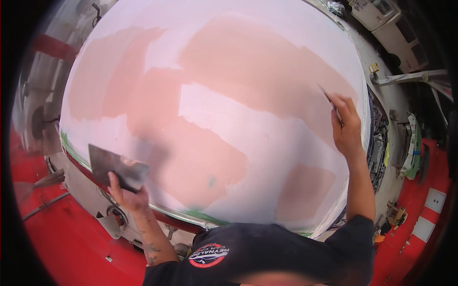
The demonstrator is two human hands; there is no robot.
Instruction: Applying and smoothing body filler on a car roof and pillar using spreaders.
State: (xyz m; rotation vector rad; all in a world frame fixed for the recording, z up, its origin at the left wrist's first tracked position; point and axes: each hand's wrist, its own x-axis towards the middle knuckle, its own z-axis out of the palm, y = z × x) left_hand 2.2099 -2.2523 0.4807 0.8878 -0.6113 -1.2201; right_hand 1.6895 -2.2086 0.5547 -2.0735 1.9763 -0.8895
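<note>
My left hand (128,196) grips a dark, shiny flat plate (109,164) by its lower edge, thumb on top, above the near left part of a large white car panel (224,102). Pinkish-tan filler patches (257,62) cover much of that panel, with one separate patch (305,193) near the right front. Over the panel's right side, my right hand (347,128) holds a thin spreader (329,95). The spreader shows nearly edge-on, its tip pointing up and left. I cannot tell whether the tip touches the surface.
Green masking tape (193,213) runs along the panel's near edge. To the right are an exposed engine bay (377,140), a pale metal stand (412,77) and loose green-and-white car parts (411,148). A white vehicle (393,31) stands far right. Red floor (62,233) shows on both sides.
</note>
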